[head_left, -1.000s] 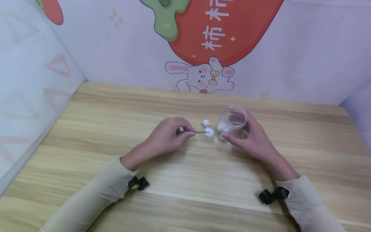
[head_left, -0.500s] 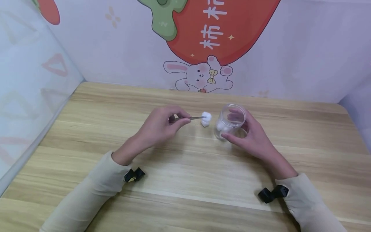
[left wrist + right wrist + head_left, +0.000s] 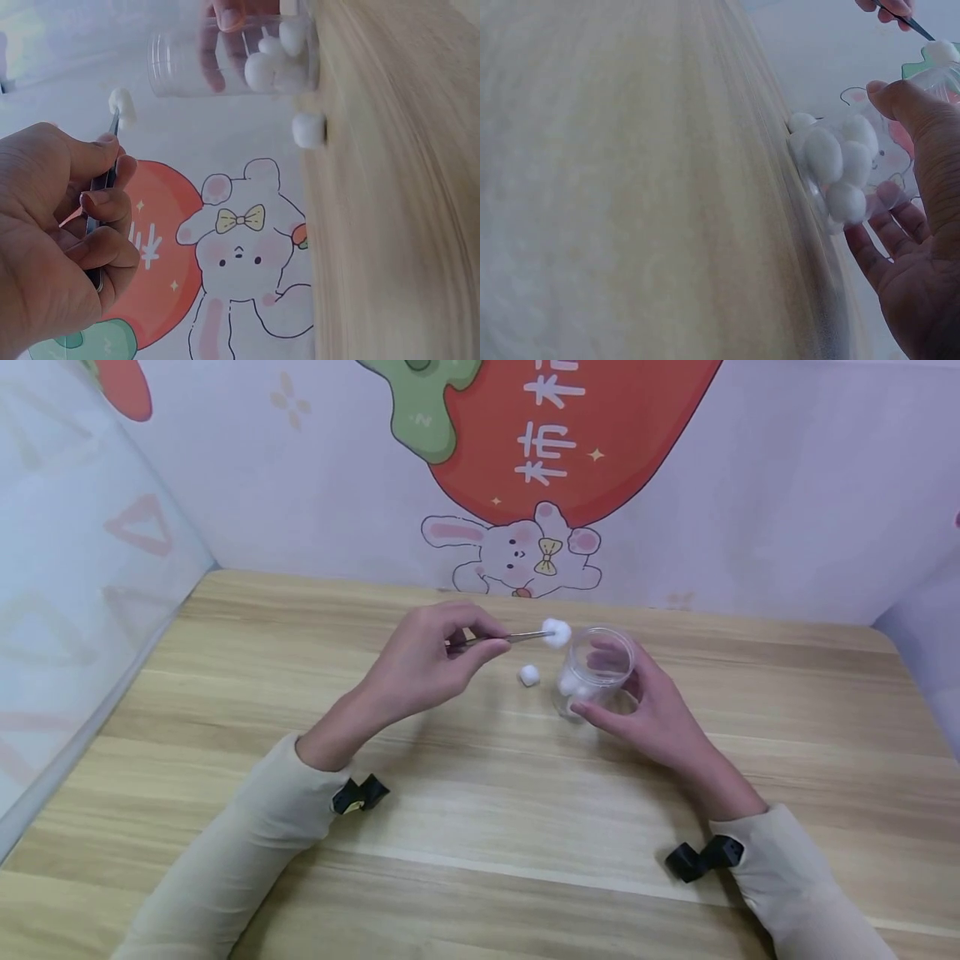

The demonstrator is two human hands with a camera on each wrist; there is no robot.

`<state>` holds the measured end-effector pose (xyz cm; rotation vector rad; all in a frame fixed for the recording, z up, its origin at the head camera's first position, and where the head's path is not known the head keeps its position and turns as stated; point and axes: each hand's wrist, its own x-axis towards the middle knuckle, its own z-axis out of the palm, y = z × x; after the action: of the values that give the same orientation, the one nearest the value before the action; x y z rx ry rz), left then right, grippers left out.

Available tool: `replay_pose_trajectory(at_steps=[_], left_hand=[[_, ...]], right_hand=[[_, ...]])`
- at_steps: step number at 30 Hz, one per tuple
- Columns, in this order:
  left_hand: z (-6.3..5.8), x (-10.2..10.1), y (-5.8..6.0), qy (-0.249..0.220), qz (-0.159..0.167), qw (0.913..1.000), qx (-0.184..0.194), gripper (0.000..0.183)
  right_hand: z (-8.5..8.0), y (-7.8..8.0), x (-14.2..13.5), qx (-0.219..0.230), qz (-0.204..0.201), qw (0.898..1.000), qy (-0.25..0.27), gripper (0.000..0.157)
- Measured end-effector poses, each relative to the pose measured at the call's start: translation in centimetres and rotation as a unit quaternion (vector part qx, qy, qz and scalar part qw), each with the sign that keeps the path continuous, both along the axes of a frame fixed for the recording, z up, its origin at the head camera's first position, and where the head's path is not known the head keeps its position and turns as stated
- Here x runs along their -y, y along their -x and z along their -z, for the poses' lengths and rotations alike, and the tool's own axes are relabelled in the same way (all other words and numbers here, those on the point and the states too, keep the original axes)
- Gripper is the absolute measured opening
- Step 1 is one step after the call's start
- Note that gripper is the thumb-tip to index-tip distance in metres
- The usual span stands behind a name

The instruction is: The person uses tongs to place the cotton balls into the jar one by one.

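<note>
My left hand (image 3: 438, 652) pinches a pair of metal tweezers (image 3: 525, 637), whose tips hold a white cotton ball (image 3: 557, 632). In the left wrist view that cotton ball (image 3: 121, 106) is raised above the table, near the level of the jar's mouth and to one side of it. With thumb and fingers around its wall, my right hand (image 3: 652, 710) grips a clear open jar (image 3: 600, 656) standing upright on the table. Several cotton balls (image 3: 844, 169) lie at the jar's bottom. One loose cotton ball (image 3: 529, 675) sits on the table just left of the jar.
The wood-grain table (image 3: 480, 827) reaches back to a printed wall cloth (image 3: 337, 485) with a rabbit and a red fruit. A pale cloth (image 3: 90, 577) borders the left side. Black devices (image 3: 360, 793) are strapped at both wrists.
The tweezers have lifted one cotton ball off the table, carrying it up and back, then right toward the jar's rim. My right hand and the jar stay nearly still.
</note>
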<state>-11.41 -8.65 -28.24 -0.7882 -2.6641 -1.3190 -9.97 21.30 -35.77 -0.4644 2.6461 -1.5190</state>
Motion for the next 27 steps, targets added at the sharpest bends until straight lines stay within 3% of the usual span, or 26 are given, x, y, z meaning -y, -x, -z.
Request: replay_pose_trajectory(at_steps=[9, 27], left_hand=[[-0.3, -1.6, 0.4, 0.001, 0.014, 0.9999, 0.005, 0.009], [0.4, -2.0, 0.2, 0.015, 0.031, 0.9993, 0.014, 0.008]], right_hand=[[0.2, 0.0, -0.1, -0.001, 0.001, 1.000, 0.004, 0.080], [0.3, 0.0, 0.0, -0.003, -0.005, 1.000, 0.005, 0.081]])
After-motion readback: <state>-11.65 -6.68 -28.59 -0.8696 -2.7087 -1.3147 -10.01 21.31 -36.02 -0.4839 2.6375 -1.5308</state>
